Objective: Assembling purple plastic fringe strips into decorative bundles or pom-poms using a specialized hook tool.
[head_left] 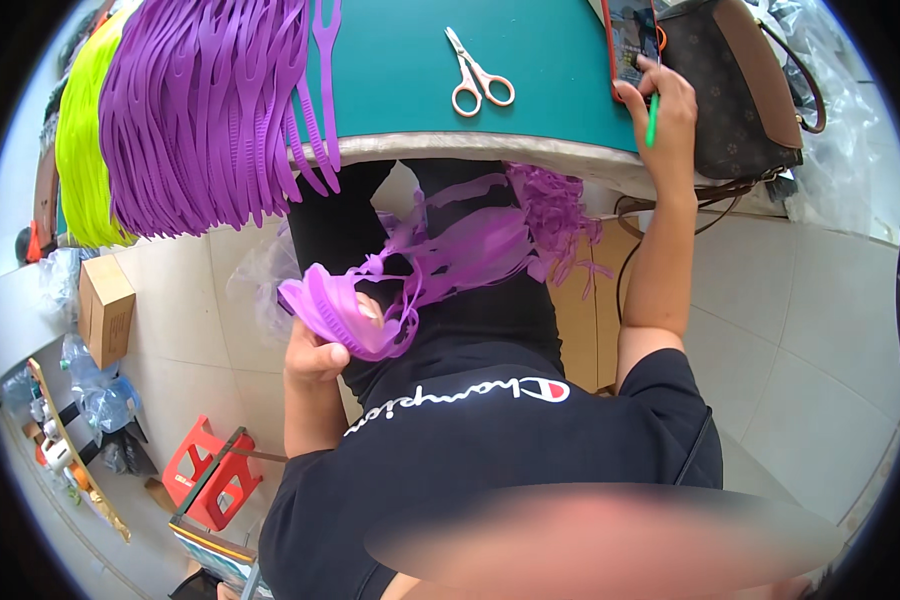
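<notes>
My left hand (318,350) is closed round a bundle of soft purple rubber straps (340,310) above my lap. Thin purple strips trail from it across my thighs to a tangled heap of purple offcuts (555,220). At the table's right side, my right hand (667,110) holds a slim green stick-like tool (652,120), its far end hidden by the fingers. The thumb and fingertips of that hand are at the lower edge of a phone (632,45) in a red case. A thick stack of purple straps (205,110) hangs over the table's front edge at left.
Scissors (478,75) with pale pink handles lie on the green table top (400,90). Yellow-green straps (85,140) hang beside the purple stack. A brown handbag (735,100) sits at right. On the floor at left are a cardboard box (105,310) and a red stool (210,470).
</notes>
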A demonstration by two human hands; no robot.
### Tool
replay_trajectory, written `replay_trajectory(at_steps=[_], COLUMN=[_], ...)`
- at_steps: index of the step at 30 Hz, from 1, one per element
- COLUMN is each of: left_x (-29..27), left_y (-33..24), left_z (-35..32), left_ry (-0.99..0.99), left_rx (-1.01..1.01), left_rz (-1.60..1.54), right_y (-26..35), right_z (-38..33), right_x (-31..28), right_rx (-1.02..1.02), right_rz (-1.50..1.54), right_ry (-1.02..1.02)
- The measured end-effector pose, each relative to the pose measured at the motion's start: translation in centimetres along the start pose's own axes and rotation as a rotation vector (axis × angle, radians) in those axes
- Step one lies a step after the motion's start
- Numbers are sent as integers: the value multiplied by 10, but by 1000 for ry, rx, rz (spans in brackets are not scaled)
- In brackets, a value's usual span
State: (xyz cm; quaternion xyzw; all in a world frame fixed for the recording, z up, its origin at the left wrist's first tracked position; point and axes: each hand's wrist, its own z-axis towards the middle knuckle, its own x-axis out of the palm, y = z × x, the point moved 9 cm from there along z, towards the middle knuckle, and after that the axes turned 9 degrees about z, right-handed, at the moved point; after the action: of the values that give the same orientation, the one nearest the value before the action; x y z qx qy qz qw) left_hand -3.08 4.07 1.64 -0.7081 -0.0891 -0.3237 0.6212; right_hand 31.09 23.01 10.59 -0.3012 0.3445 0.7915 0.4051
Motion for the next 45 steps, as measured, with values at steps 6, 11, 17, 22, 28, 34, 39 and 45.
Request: replay_trajectory(at_steps=[6,11,17,22,28,34,39,45], left_x=[5,-6,3,9,0,2,1,2], left_y=[19,24,23,21,26,23,23,20], left_z=[7,26,45,50,43,45,46,48], left_ry=[-134,-438,-498,-484,-499,-487,-491,-489], left_rx=[-94,-103,-93,-84,-72,-74,-84,-77], left_rz=[-26,298,128,32,44,48,55,45], right_y=[16,88,164,174,178,174,173,172], right_z=[16,-24,-77,-99,-109,-106,-108,-106], right_x=[-20,9,69,95,108,108,110,106], right_rx=[-33,136,213,544,503,512,538,448], right_rz=[151,913,1325,1678,1658,1609,1621,1526], right_ry=[-272,-46,373,270,339,301,289,257])
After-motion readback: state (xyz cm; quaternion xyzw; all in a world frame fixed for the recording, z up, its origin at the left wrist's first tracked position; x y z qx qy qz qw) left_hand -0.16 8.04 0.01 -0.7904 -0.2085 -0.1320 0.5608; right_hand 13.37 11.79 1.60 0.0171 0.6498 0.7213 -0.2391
